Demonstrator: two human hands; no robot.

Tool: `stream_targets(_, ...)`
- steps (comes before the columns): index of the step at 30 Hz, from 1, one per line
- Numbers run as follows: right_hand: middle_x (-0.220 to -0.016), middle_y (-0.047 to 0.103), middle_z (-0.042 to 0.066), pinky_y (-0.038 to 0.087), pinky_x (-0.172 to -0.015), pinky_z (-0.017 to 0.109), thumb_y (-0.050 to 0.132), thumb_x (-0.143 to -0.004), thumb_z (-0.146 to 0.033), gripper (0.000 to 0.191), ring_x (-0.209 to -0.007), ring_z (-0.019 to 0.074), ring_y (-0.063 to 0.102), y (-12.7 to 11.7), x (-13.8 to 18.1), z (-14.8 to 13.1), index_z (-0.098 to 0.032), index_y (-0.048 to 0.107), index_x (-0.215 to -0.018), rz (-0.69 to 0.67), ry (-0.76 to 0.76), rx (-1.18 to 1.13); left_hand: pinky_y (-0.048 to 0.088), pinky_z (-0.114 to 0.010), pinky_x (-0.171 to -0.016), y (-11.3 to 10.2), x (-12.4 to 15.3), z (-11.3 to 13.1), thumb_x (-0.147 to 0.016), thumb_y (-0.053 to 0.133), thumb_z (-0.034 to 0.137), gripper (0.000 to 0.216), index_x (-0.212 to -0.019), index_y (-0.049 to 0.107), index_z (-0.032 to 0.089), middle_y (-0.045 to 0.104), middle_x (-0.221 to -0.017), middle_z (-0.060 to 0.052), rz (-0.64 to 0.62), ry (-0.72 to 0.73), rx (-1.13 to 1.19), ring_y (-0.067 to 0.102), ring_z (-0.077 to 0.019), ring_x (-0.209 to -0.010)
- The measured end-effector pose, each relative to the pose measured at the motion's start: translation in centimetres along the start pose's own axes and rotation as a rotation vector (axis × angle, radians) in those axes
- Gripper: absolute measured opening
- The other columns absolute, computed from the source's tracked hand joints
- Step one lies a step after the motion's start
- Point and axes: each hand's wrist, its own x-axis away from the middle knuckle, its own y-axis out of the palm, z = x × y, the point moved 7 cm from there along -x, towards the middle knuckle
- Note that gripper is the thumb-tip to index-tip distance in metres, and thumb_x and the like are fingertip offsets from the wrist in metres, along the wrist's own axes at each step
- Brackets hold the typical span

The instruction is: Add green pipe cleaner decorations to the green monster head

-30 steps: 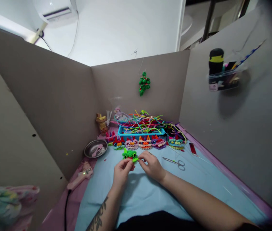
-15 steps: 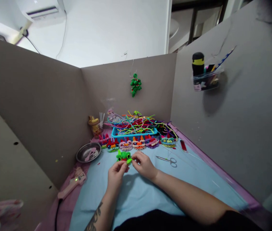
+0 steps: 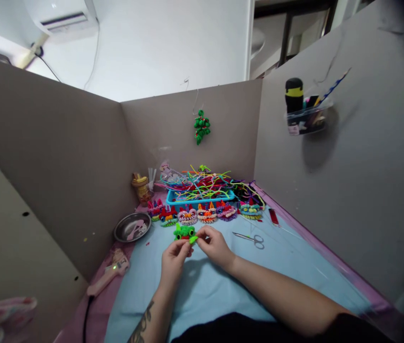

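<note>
Between the fingertips of both hands is a small bright-green fuzzy piece (image 3: 193, 239), which looks like bent pipe cleaner. My left hand (image 3: 176, 255) pinches it from the left, and my right hand (image 3: 214, 245) pinches its right end. Just behind them on the blue cloth sits a green pipe-cleaner animal head (image 3: 184, 232) with round dark eyes, a red mouth and one light-green ear at its upper left. The fingers partly hide its lower edge. Small scissors (image 3: 249, 238) lie to the right of my right hand.
Several colourful pipe-cleaner heads (image 3: 207, 214) stand in a row before a blue tray (image 3: 202, 202) of loose pipe cleaners. A metal bowl (image 3: 123, 233) and a pink glue gun (image 3: 107, 277) with a lit green light lie left. Grey panels (image 3: 194, 152) enclose the table.
The view has shifted very slightly. Both hands stay in nearly the same pose, with the bright-green piece tilted a little differently between the fingertips.
</note>
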Motion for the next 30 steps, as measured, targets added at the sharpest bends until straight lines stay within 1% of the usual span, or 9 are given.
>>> stream_targets(3, -0.067, 0.055, 0.000, 0.043, -0.052, 0.022, 0.053, -0.073, -0.017, 0.003, -0.062, 0.0124, 0.053, 0.2, 0.0, 0.6, -0.017, 0.056, -0.072, -0.032, 0.066, -0.049, 0.046, -0.024, -0.058, -0.1, 0.0, -0.2, -0.067, 0.067, 0.037, 0.028, -0.077, 0.066, 0.011, 0.064, -0.062, -0.004, 0.009, 0.001, 0.020, 0.057, -0.0131, -0.058)
stream_targets(6, -0.067, 0.055, 0.000, 0.043, -0.053, 0.021, 0.054, -0.073, -0.019, 0.003, -0.062, 0.0124, 0.053, 0.4, 0.1, 0.8, -0.016, 0.056, -0.072, -0.055, 0.104, -0.091, 0.046, -0.024, -0.056, 0.0, 0.1, -0.2, -0.066, 0.069, 0.038, 0.030, -0.077, 0.066, 0.011, 0.064, -0.060, -0.004, 0.013, -0.016, 0.035, 0.057, -0.0130, -0.055)
stream_targets(13, -0.064, 0.052, -0.001, 0.042, -0.053, 0.021, 0.052, -0.070, -0.017, 0.002, -0.061, 0.0116, 0.049, 0.6, 0.1, 0.6, -0.017, 0.054, -0.069, -0.044, 0.121, -0.149, 0.047, -0.024, -0.057, 0.2, 0.2, -0.2, -0.065, 0.069, 0.038, 0.029, -0.075, 0.065, 0.011, 0.064, -0.060, -0.003, 0.016, -0.050, 0.095, 0.057, -0.0126, -0.055)
stream_targets(17, -0.065, 0.052, -0.001, 0.042, -0.054, 0.022, 0.051, -0.069, -0.017, 0.004, -0.063, 0.0125, 0.050, 0.4, 0.1, 0.4, -0.017, 0.054, -0.067, -0.034, 0.075, -0.110, 0.047, -0.025, -0.057, 0.1, 0.2, -0.2, -0.063, 0.070, 0.038, 0.029, -0.075, 0.064, 0.011, 0.063, -0.060, -0.003, 0.029, -0.054, 0.110, 0.058, -0.0129, -0.056)
stream_targets(24, -0.073, 0.056, 0.002, 0.041, -0.051, 0.021, 0.050, -0.074, -0.014, 0.007, -0.063, 0.0126, 0.052, -0.1, 0.3, -0.8, -0.018, 0.056, -0.076, -0.004, -0.050, 0.042, 0.047, -0.023, -0.057, 0.2, 0.3, -0.2, -0.067, 0.068, 0.036, 0.027, -0.076, 0.064, 0.011, 0.064, -0.064, -0.004, 0.010, -0.044, 0.118, 0.058, -0.0125, -0.058)
stream_targets(27, -0.073, 0.057, 0.002, 0.043, -0.056, 0.024, 0.050, -0.075, -0.013, 0.009, -0.063, 0.0128, 0.052, -0.3, 0.3, -1.3, -0.018, 0.056, -0.078, 0.004, -0.128, 0.120, 0.048, -0.024, -0.057, 0.1, 0.3, -0.2, -0.067, 0.067, 0.037, 0.028, -0.077, 0.064, 0.011, 0.065, -0.066, -0.005, 0.016, -0.043, 0.099, 0.060, -0.0136, -0.060)
stream_targets(30, -0.075, 0.059, 0.003, 0.045, -0.064, 0.027, 0.049, -0.077, -0.012, 0.011, -0.067, 0.0145, 0.053, -0.4, 0.5, -2.0, -0.019, 0.058, -0.080, 0.013, -0.230, 0.219, 0.049, -0.024, -0.057, 0.0, 0.4, 0.0, -0.067, 0.067, 0.037, 0.027, -0.077, 0.065, 0.012, 0.065, -0.066, -0.005, 0.029, -0.031, 0.067, 0.060, -0.0141, -0.061)
